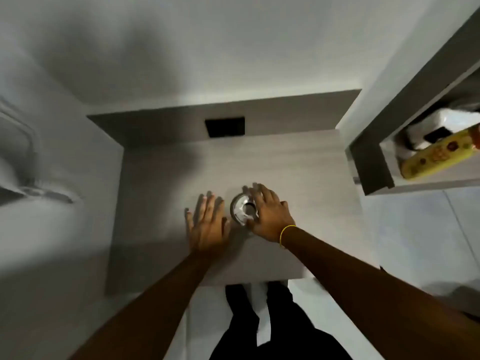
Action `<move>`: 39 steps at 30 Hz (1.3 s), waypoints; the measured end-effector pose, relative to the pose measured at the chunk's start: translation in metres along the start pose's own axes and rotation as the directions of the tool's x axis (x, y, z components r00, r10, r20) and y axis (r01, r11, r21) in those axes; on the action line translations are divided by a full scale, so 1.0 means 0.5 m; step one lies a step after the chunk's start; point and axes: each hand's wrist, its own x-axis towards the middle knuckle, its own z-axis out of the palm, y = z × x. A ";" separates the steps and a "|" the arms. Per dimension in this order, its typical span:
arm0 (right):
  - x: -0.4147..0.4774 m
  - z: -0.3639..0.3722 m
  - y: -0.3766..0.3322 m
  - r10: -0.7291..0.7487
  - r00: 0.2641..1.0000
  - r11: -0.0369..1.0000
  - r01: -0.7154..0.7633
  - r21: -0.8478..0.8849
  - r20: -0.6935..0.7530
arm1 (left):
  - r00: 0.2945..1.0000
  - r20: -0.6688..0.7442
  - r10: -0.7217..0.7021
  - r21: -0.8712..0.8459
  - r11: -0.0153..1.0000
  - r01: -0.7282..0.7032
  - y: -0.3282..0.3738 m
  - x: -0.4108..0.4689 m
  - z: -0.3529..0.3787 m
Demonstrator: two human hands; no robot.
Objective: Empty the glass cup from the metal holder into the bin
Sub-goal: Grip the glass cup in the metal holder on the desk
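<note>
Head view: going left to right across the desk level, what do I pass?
Left hand, flat and open on the desk → metal holder with the glass cup → right hand wrapped around it → yellow wristband → yellow remote in the shelf niche.

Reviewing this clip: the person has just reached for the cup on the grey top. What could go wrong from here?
The right hand drapes over the glass cup from the side, with its fingers on the rim; that grip may slip on lifting. The left hand lies flat on the grey top and gives the cup no support. No bin is in view, so the contents may spill on the way.
</note>
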 end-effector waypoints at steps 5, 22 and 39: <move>0.031 0.046 0.006 -0.052 0.999 0.986 0.052 -0.160 0.004 | 0.990 0.106 -0.095 0.039 0.995 0.091 -0.003 -0.029 0.097; 0.092 0.019 -0.022 -0.242 0.944 0.904 0.303 -0.301 0.223 | 0.997 -0.055 -0.055 0.037 0.998 0.057 -0.016 -0.017 0.152; 0.059 -0.022 0.046 -0.178 0.984 0.983 0.179 -0.034 0.030 | 0.995 -0.090 -0.042 0.073 0.996 0.049 -0.027 -0.015 0.166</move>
